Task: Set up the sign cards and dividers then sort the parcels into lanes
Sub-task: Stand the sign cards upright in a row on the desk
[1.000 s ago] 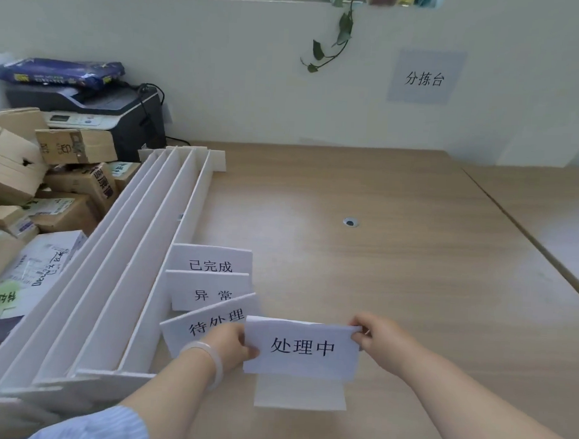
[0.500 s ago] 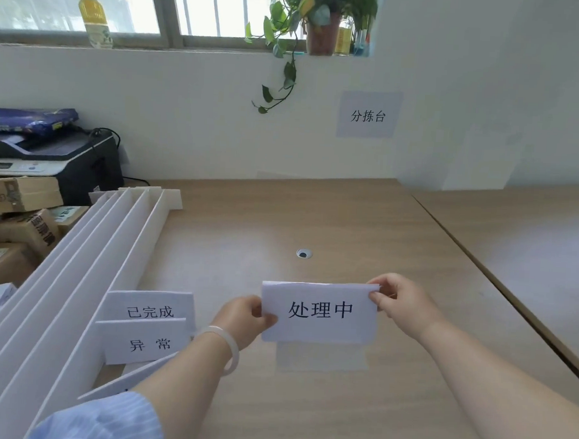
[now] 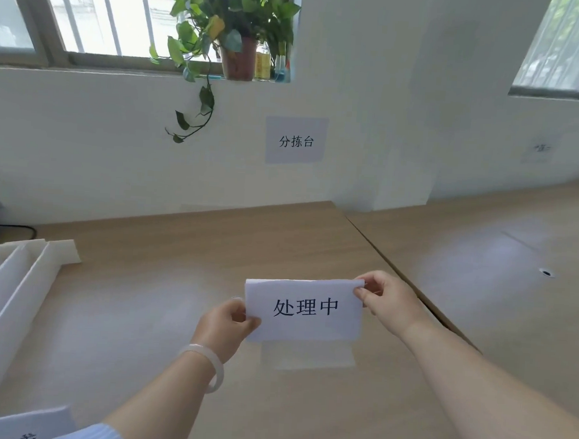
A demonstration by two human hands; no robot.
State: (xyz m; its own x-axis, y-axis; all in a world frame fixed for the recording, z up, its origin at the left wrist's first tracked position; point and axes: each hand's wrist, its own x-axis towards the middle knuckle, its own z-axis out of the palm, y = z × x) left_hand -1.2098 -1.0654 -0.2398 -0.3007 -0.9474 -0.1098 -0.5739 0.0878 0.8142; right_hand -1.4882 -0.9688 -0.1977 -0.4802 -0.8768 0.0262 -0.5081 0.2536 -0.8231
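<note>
A folded white sign card (image 3: pixel 305 309) printed 处理中 is held upright just above the wooden table (image 3: pixel 163 290), its lower flap trailing on the surface. My left hand (image 3: pixel 225 326) pinches its lower left edge. My right hand (image 3: pixel 386 296) pinches its upper right corner. White dividers (image 3: pixel 13 285) lie stacked flat at the left edge. The corner of another sign card (image 3: pixel 25 425) shows at the bottom left. No parcels are in view.
A paper label (image 3: pixel 295 140) reading 分拣台 hangs on the white wall. A potted plant (image 3: pixel 231 31) stands on the windowsill above. A second table (image 3: pixel 500 264) adjoins on the right, with a seam between. A black cable (image 3: pixel 12 228) lies at far left.
Both hands have carried the card further away and to the right over the table. My view has lifted and turned right, so the parcels, printer and most other cards left the frame.
</note>
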